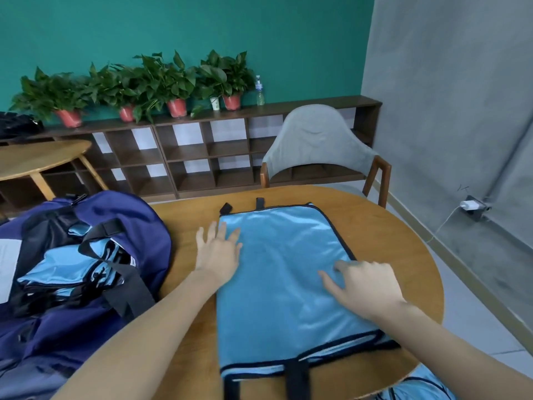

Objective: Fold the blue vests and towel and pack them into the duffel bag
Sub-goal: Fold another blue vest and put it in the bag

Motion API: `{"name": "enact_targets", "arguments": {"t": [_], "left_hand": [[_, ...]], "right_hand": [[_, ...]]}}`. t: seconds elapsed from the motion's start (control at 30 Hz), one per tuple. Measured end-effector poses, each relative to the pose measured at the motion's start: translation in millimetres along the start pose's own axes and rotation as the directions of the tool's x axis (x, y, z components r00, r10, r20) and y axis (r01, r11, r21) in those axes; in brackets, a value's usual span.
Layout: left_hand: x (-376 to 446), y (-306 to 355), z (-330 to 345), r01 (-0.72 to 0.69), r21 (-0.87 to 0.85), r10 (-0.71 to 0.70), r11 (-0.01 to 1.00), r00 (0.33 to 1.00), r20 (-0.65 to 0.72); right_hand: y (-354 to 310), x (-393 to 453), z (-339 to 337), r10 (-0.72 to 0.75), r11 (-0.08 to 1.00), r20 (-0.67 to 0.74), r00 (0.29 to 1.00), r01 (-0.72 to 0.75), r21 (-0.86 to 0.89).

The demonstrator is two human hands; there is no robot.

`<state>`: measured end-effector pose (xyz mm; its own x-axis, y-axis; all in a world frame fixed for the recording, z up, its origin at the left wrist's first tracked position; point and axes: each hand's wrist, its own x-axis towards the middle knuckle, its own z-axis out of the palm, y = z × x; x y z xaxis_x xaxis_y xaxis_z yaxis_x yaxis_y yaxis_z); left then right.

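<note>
A navy fabric duffel bag (86, 255) gapes, glossy blue vests (66, 264) stacked inside. On the round wooden table (403, 241), the left hand (217, 252) and right hand (363, 287) press open-palmed, grasping nothing, on a satiny black-trimmed rectangular vest (282, 284).

A rounded wooden counter (383, 241) with a warm brown top carries two things. A light blue, shiny folded vest with black edging and black straps (282, 284) lies flat near its middle, its near straps reaching the front edge. To the left, a dark navy fabric duffel bag with black straps (135, 226) sits open on the counter, just beside the vest but apart from it.
</note>
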<state>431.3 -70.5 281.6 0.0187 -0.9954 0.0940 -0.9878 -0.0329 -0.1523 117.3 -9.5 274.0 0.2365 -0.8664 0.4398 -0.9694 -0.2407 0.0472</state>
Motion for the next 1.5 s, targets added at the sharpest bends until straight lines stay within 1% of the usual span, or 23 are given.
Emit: {"name": "enact_targets", "arguments": {"t": [0.07,0.13,0.17,0.23,0.37,0.43,0.5,0.6,0.67,0.73,0.8,0.9,0.97,1.07,1.13,1.27,1.4,1.5], "left_hand": [[-8.6,14.7,10.1,-0.020,-0.128,0.023,0.992,0.999,0.024],[-16.1,25.4,18.2,-0.033,-0.229,0.049,0.973,0.997,0.064],[-17.9,28.1,21.1,-0.028,-0.267,0.051,0.963,0.996,0.080],[-19.5,29.4,23.5,-0.023,-0.298,0.050,0.954,0.995,0.085],[-30.1,27.5,18.8,-0.052,-0.326,0.072,0.944,0.996,0.048],[-43.3,24.5,18.7,-0.110,-0.378,0.125,0.919,0.992,0.016],[-62.9,18.4,19.1,-0.194,-0.470,0.194,0.861,0.980,-0.050],[-101.6,5.7,11.9,-0.292,-0.628,0.243,0.721,0.956,-0.165],[-132.4,-2.8,6.5,-0.348,-0.666,0.248,0.660,0.937,-0.245],[-161.5,-10.6,4.8,-0.382,-0.688,0.243,0.617,0.924,-0.295],[-183.0,-19.4,5.4,-0.353,-0.706,0.224,0.615,0.936,-0.273],[-204.7,-32.6,8.5,-0.260,-0.710,0.217,0.654,0.964,-0.154],[-215.3,-38.0,12.2,-0.265,-0.679,0.253,0.685,0.960,-0.119],[-230.7,-41.0,13.4,-0.233,-0.695,0.260,0.681,0.963,-0.069],[-242.1,-42.3,14.0,-0.222,-0.717,0.247,0.660,0.966,-0.071],[-260.3,-37.7,16.6,-0.177,-0.759,0.195,0.626,0.978,-0.067],[-272.9,-29.0,17.9,-0.163,-0.746,0.128,0.646,0.986,-0.105],[-278.0,-21.2,14.6,-0.142,-0.711,0.062,0.688,0.989,-0.137]], "right_hand": [[4.5,-2.1,14.3,-0.098,0.993,0.052,0.994,0.094,0.068],[5.9,-6.6,22.2,-0.166,0.978,0.121,0.979,0.148,0.146],[5.8,-8.9,25.1,-0.181,0.974,0.132,0.975,0.159,0.164],[4.2,-12.7,28.2,-0.172,0.974,0.134,0.976,0.149,0.171],[1.8,-14.8,23.0,-0.167,0.973,0.178,0.970,0.133,0.189],[2.0,-17.6,16.6,-0.179,0.966,0.202,0.963,0.133,0.221],[2.0,-27.5,8.9,-0.194,0.949,0.218,0.956,0.127,0.288],[1.1,-52.5,-5.3,-0.205,0.892,0.154,0.966,0.120,0.437],[0.1,-72.9,-13.0,-0.193,0.853,0.081,0.978,0.126,0.507],[-0.2,-92.3,-18.6,-0.175,0.833,0.018,0.984,0.138,0.536],[0.5,-108.1,-21.3,-0.160,0.828,-0.004,0.987,0.137,0.544],[5.6,-126.4,-19.2,-0.152,0.835,0.056,0.987,0.098,0.542],[9.3,-136.2,-18.6,-0.137,0.831,0.094,0.986,0.062,0.553],[12.7,-148.0,-25.3,-0.127,0.828,0.134,0.983,0.031,0.560],[13.4,-155.0,-30.5,-0.124,0.831,0.137,0.983,0.028,0.555],[14.4,-166.9,-35.4,-0.074,0.811,0.159,0.985,-0.033,0.584],[13.8,-171.6,-31.8,-0.052,0.835,0.100,0.994,-0.012,0.550],[11.9,-172.3,-31.2,-0.046,0.848,0.070,0.997,0.002,0.530]]}}
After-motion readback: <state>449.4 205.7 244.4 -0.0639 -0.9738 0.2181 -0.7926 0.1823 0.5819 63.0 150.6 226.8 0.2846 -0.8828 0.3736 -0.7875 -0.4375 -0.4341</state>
